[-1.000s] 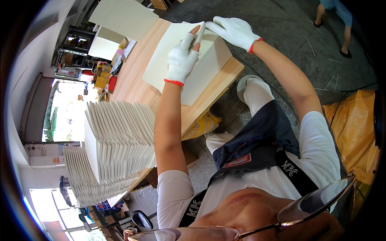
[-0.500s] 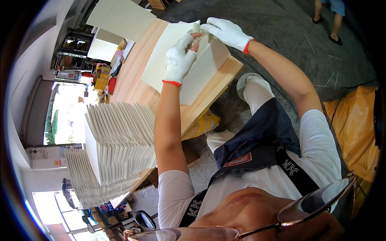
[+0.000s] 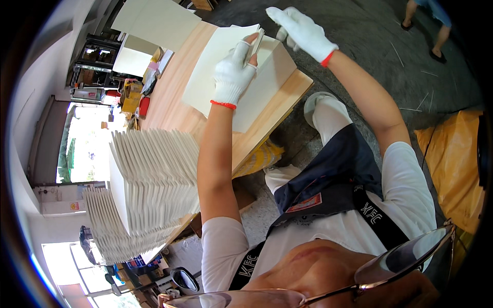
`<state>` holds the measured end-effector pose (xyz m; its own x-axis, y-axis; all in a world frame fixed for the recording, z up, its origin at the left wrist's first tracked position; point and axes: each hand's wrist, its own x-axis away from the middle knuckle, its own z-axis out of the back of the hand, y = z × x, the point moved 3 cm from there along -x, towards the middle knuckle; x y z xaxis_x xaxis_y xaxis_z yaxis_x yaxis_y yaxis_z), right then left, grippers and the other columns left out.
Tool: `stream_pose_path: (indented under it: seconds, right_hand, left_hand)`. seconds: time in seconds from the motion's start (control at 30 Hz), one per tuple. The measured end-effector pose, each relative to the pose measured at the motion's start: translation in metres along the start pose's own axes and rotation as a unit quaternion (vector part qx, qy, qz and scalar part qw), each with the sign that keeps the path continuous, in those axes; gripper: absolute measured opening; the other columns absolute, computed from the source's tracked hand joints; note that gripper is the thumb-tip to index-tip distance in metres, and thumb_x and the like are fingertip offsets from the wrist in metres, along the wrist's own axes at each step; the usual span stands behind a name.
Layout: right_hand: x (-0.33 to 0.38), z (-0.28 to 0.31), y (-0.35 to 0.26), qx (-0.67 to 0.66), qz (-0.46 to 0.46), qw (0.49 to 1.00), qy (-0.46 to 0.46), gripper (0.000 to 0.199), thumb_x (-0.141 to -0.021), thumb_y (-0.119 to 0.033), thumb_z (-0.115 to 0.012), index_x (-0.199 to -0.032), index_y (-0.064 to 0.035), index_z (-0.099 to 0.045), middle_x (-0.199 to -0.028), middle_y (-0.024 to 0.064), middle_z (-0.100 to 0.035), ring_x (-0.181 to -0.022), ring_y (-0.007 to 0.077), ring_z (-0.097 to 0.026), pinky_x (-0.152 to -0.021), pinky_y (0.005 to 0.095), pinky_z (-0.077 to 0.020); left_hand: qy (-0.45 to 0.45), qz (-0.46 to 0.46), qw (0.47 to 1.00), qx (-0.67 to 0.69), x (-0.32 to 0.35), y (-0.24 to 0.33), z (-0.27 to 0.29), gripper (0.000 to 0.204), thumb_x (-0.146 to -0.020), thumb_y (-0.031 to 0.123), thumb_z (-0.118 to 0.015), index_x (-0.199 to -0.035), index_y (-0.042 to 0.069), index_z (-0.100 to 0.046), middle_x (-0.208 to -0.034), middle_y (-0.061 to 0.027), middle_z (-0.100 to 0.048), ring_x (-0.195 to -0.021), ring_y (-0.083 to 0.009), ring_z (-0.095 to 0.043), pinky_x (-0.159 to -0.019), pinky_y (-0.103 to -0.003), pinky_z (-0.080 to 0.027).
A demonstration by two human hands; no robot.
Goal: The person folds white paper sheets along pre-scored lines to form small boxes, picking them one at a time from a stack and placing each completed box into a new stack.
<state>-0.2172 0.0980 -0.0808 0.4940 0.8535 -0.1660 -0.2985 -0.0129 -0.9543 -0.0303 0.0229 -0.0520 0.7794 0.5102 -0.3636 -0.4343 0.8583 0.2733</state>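
Note:
My left hand (image 3: pixel 233 74), in a white knit glove with a red cuff and bare thumb and index fingertips, holds a large white sheet (image 3: pixel 205 72) at a narrow upright folded strip (image 3: pixel 259 42) along its edge. Beneath the strip, a pale boxy face of the white material slopes toward the table's near edge. My right hand (image 3: pixel 303 35), gloved the same way, hangs in the air past the sheet's far right corner. Nothing shows in it, and its fingers stretch out to the left, apart from the sheet.
Tall stacks of folded white sheets (image 3: pixel 154 179) stand on the wooden table (image 3: pixel 169 95) at left. Flat pale boards (image 3: pixel 154 23) lie at the far end, near yellow and red items (image 3: pixel 134 100). An orange sheet (image 3: pixel 452 164) hangs at right. Another person's legs (image 3: pixel 436 31) show at far right.
My right hand has lifted off the strip and moved up and to the right. My left hand stays on the sheet, shifted slightly right. The other person's legs have moved a little.

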Motion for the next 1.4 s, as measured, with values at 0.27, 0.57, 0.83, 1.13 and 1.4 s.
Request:
stream_pose_path:
  seconds: [0.27, 0.57, 0.83, 1.13, 1.4]
  right_hand:
    - [0.0, -0.047, 0.009, -0.237, -0.109, 0.944, -0.202, 0.032, -0.097, -0.035, -0.052, -0.113, -0.0086, -0.062, -0.078, 0.0019, -0.061, -0.052, 0.0054, -0.047, -0.042, 0.0199, -0.0346]
    - [0.08, 0.024, -0.003, -0.273, -0.121, 0.936, -0.188, 0.03, -0.096, -0.025, -0.057, -0.117, -0.0049, -0.06, -0.074, -0.0036, -0.06, -0.04, -0.0025, -0.035, -0.032, 0.0136, -0.0242]
    - [0.129, 0.042, -0.015, -0.25, -0.124, 0.902, -0.329, 0.063, -0.103, -0.051, -0.031, -0.135, 0.0009, -0.048, -0.067, 0.0088, -0.065, -0.035, 0.0063, -0.04, -0.031, 0.0198, -0.0265]
    - [0.138, 0.021, 0.009, -0.283, -0.134, 0.879, -0.359, 0.049, -0.104, -0.041, -0.036, -0.13, -0.0012, -0.05, -0.067, 0.0106, -0.065, -0.035, 0.0088, -0.042, -0.033, 0.0213, -0.0272]
    - [0.14, 0.026, 0.009, -0.281, -0.122, 0.876, -0.372, 0.051, -0.103, -0.04, -0.036, -0.13, 0.0008, -0.05, -0.069, 0.0108, -0.065, -0.04, 0.0088, -0.045, -0.036, 0.0217, -0.0318]
  left_hand:
    - [0.224, -0.135, 0.965, -0.014, 0.036, 0.037, -0.018, 0.056, -0.083, 0.012, -0.066, -0.135, 0.008, -0.048, -0.12, -0.0189, -0.062, -0.115, -0.0357, -0.059, -0.093, -0.041, -0.049]
    - [0.194, 0.315, 0.392, 0.842, 0.192, 0.022, -0.03, 0.058, -0.1, 0.044, -0.039, -0.14, 0.003, -0.038, -0.134, -0.0192, -0.053, -0.116, -0.0363, -0.058, -0.091, -0.047, -0.053]
    - [0.258, 0.342, 0.555, 0.713, 0.234, 0.068, 0.095, 0.046, -0.092, 0.009, -0.054, -0.135, -0.001, -0.04, -0.127, -0.0149, -0.057, -0.112, -0.0261, -0.062, -0.095, -0.04, -0.054]
    - [0.513, 0.228, 0.624, 0.544, 0.279, 0.006, 0.276, 0.025, -0.102, 0.01, -0.037, -0.123, -0.003, -0.037, -0.122, -0.0289, -0.048, -0.111, -0.0509, -0.055, -0.092, -0.06, -0.055]
    - [0.594, 0.285, 0.493, 0.568, 0.268, -0.034, 0.285, 0.024, -0.1, 0.007, -0.041, -0.124, 0.004, -0.039, -0.129, -0.0322, -0.044, -0.12, -0.0543, -0.047, -0.095, -0.059, -0.052]
